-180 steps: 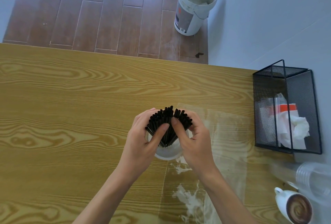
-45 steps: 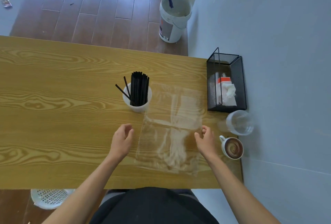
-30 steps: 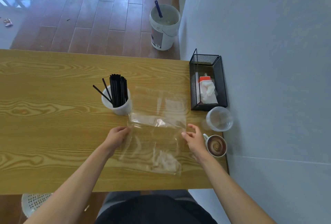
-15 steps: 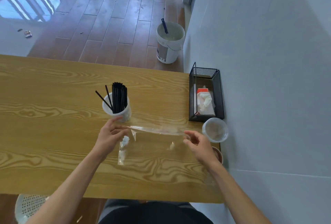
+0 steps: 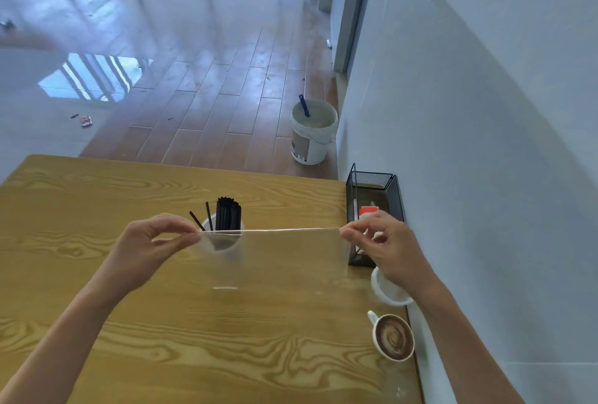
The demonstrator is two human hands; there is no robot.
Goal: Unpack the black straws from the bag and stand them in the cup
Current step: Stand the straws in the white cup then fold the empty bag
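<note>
1. The left hand (image 5: 147, 246) and right hand (image 5: 388, 246) each pinch a top corner of the clear bag (image 5: 275, 261), fingers closed narrow on the film, so that it hangs stretched flat above the bench (image 5: 194, 339).
2. The straws (image 5: 228, 217) stand in the white cup (image 5: 223, 242) behind the bag's left half; the unpacking looks done.
3. The step in hand is likely clearing the empty bag. To do it well, keep the top edge taut and level, and lift it clear of the straw tips so the film does not drag the cup over.
4. The straws' long axis is close to upright, tips up. Two lean out to the left; the rest stay bunched.
5. The bag's top edge runs left to right.
</note>
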